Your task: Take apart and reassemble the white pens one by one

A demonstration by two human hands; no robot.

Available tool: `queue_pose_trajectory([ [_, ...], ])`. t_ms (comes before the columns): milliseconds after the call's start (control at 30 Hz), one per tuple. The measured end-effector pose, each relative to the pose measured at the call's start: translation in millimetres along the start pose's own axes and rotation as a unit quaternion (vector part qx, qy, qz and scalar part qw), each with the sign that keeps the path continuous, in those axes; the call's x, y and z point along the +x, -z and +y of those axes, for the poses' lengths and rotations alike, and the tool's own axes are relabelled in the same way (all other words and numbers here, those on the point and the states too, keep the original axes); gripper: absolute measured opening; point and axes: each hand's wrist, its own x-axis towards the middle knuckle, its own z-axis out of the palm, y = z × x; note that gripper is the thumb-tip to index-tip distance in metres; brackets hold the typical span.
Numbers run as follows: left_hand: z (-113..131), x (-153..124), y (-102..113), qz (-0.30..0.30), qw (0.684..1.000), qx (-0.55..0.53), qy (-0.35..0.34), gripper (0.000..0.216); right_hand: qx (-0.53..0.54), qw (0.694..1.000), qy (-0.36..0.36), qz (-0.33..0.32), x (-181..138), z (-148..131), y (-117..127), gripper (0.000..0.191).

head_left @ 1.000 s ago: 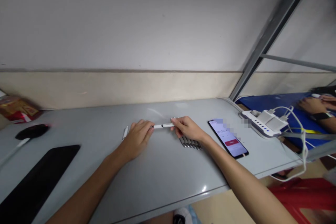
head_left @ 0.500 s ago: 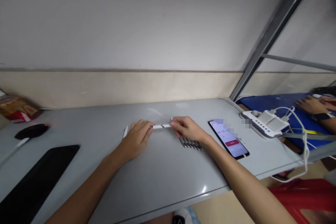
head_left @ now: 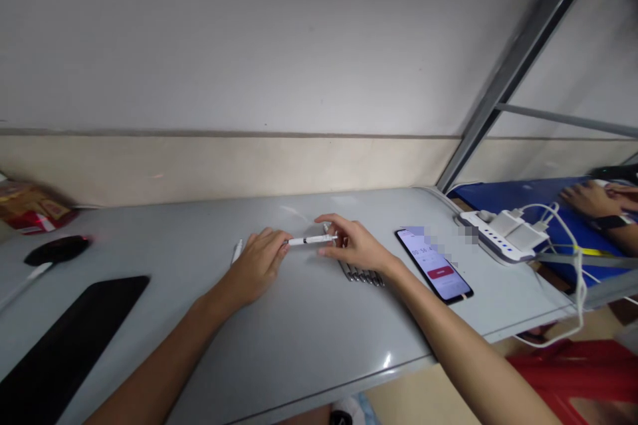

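My left hand [head_left: 256, 262] is closed on the left end of a white pen [head_left: 313, 240] with a dark band near its middle, held level just over the grey table. Around the pen's right end, my right hand [head_left: 351, 244] has its thumb and index finger spread apart. Whether its other fingers touch the pen I cannot tell. Below my right hand lie several pens [head_left: 367, 277] side by side with silvery tips, partly covered by it. Another white pen [head_left: 237, 251] shows beyond my left hand, partly hidden.
Right of my right hand lies a lit phone [head_left: 433, 265], and farther off a white power strip [head_left: 496, 237] with plugs and cables. A black flat object [head_left: 74, 345], a dark round charger [head_left: 57, 250] and a red-gold package [head_left: 34, 206] are at left. Another person's hands [head_left: 591, 199] rest at far right.
My right thumb and index finger have parted from their pinch at the pen's right end, and more of the pen shows. My left hand keeps its hold, nearly still.
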Motion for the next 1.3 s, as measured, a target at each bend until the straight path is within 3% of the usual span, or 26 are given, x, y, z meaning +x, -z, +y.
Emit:
queue_pose_trajectory([
  [133,1,-1,1,-0.016,1.0,-0.002,0.01,0.03,-0.051,0.998,0.036,-0.004,-1,-3,-1,0.021],
  [267,2,0,3,-0.018,1.0,-0.015,0.009,0.032,-0.119,0.993,0.026,0.005,-3,-5,-4,0.028],
  [533,1,2,5,-0.035,0.995,-0.081,0.038,0.031,-0.19,0.977,0.095,0.01,-3,-8,-7,0.032],
  [667,2,1,1,0.011,1.0,-0.018,0.023,0.023,-0.097,0.994,0.045,0.022,-3,-12,-10,0.031],
  [767,8,2,2,0.024,0.999,-0.033,0.012,0.024,0.111,0.992,-0.038,0.047,1,-13,-12,0.03],
  [833,11,3,4,0.019,0.998,-0.057,-0.004,0.025,0.283,0.954,-0.058,0.086,5,-12,-12,0.027],
  [933,9,3,6,0.021,0.999,-0.042,-0.004,0.03,0.527,0.838,-0.084,0.114,9,-8,-8,0.024],
  [1000,3,3,7,0.041,0.999,0.016,0.024,0.033,0.634,0.759,-0.11,0.1,10,-5,-4,0.024],
  [1067,-4,3,8,0.056,0.991,0.101,0.069,0.033,0.687,0.709,-0.127,0.101,10,-2,1,0.023],
  [1167,-14,4,14,0.06,0.97,0.189,0.141,0.035,0.72,0.672,-0.142,0.1,8,0,8,0.018],
  [1300,-24,3,24,0.04,0.948,0.229,0.219,0.039,0.727,0.664,-0.151,0.094,8,-3,12,0.012],
])
